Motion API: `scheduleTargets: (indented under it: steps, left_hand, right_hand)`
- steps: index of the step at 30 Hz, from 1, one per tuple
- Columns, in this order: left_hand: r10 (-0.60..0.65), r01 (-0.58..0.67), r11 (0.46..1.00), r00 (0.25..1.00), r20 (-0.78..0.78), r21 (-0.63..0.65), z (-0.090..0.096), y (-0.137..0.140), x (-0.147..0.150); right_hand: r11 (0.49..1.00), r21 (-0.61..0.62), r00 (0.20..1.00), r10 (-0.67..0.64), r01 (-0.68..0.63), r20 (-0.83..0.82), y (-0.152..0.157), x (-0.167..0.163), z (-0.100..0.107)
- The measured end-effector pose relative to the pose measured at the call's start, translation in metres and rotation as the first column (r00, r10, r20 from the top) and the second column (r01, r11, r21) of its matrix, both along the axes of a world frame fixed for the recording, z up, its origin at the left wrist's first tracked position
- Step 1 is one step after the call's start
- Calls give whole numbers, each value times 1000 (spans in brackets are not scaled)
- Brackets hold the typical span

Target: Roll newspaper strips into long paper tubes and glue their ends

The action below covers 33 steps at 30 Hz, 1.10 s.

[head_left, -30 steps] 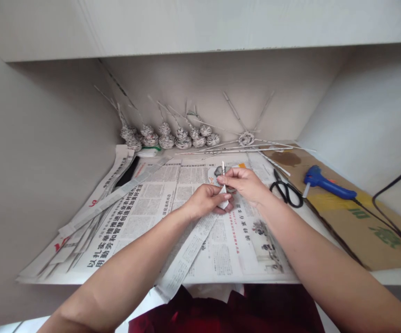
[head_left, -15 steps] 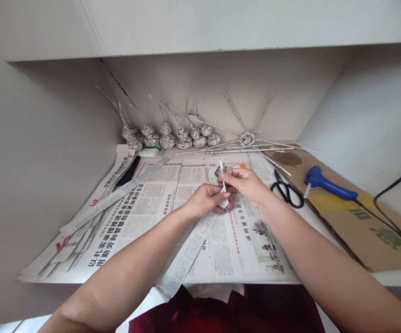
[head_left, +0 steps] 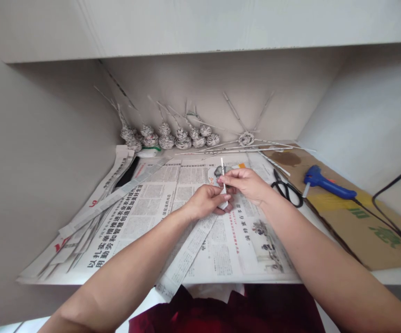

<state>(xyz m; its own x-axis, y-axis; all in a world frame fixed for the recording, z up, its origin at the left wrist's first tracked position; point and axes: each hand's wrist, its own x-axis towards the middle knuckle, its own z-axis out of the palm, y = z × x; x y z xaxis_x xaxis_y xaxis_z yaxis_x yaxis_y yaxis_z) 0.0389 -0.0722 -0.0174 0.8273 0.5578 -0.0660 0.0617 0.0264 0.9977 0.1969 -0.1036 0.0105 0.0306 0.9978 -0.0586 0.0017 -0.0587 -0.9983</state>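
A long newspaper strip runs from the table's front edge up to my hands, where its upper end is wound into a thin white paper tube. My left hand pinches the strip at the base of the tube, thumb on top. Just above, my right hand grips the tube between thumb and fingers, and its tip points away from me. The fingertips of both hands nearly meet and partly hide the rolled section. Printed newspaper sheets lie flat beneath.
Several woven paper gourds stand along the back wall, beside a woven paper ring with long spokes. Black-handled scissors and a blue glue gun lie right, near flattened cardboard. More cut strips lie left. A shelf edge overhangs.
The paper tube sticks out slightly farther above my right fingers and stands a little straighter. My hands have stayed almost in place, still gripping it.
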Motion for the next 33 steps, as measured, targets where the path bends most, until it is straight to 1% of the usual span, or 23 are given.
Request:
scheduleTargets:
  steps: [2, 3, 4, 8, 9, 12, 13, 14, 17, 18, 19, 22, 23, 24, 27, 28, 29, 32, 33]
  left_hand:
    - [-14, 14, 1000, 1000, -5, 15, 1, -1, 0]
    - [-16, 16, 1000, 1000, -11, 17, 1, -1, 0]
    - [-15, 16, 1000, 1000, -17, 14, 2, -1, 0]
    - [-4, 4, 1000, 1000, -22, -6, 4, -1, 0]
    - [-8, 8, 1000, 1000, -16, -5, 4, -1, 0]
    - [-38, 38, 999, 999, 10, 12, 3, -2, 0]
    - [-47, 47, 999, 999, 15, 18, 3, -2, 0]
    - [-48, 48, 999, 999, 16, 19, 3, -2, 0]
    - [-25, 25, 1000, 1000, 6, 5, 3, -2, 0]
    - [-14, 14, 1000, 1000, 3, -2, 3, -2, 0]
    - [-7, 7, 1000, 1000, 1, -6, 3, -2, 0]
    - [-11, 11, 1000, 1000, 4, 13, 3, -1, -1]
    - [-18, 18, 1000, 1000, 5, 20, 3, 0, -1]
    - [-21, 21, 1000, 1000, 6, 23, 3, 0, -1]
    - [-2, 2, 1000, 1000, 12, -1, 2, 2, -1]
    - [7, -7, 1000, 1000, 14, -14, 1, 2, -1]
    - [9, -9, 1000, 1000, 15, -26, 1, 2, -1]
    - [-17, 18, 999, 1000, 12, -33, 2, 1, 0]
    - [-25, 25, 999, 1000, 9, -29, 2, 1, 0]
  right_hand:
    - [995, 5, 995, -96, 96, -33, 1, -1, -1]
    - [993, 7, 992, -113, 114, -47, 1, -2, -1]
    - [995, 9, 994, -99, 100, -53, 1, -2, -1]
    - [996, 5, 996, 89, -89, 4, 0, 1, 1]
    - [996, 10, 996, 89, -89, 11, 0, 2, 1]
    - [998, 33, 999, -45, 46, -20, 1, 3, 0]
    - [997, 32, 997, -75, 76, -32, 1, 3, 0]
    - [997, 26, 997, -73, 74, -33, 1, 4, 0]
    - [998, 8, 998, 56, -56, 1, 0, 5, 1]
    - [997, 11, 997, 75, -75, 14, 0, 5, 2]
    - [998, 20, 998, 59, -60, 23, 0, 5, 2]
    - [995, 44, 996, -93, 92, 16, 1, 5, 1]
    - [992, 45, 993, -115, 114, 9, 1, 5, 1]
    - [994, 42, 995, -101, 101, 4, 1, 5, 1]
    - [999, 23, 999, 27, -28, 32, 0, 6, 1]
    - [999, 22, 999, 33, -34, 43, 0, 6, 1]
    - [1000, 26, 999, 6, -7, 48, 0, 5, 2]
    - [988, 59, 989, -144, 143, 16, 0, 4, 3]
    - [987, 64, 989, -150, 150, 5, 0, 4, 3]
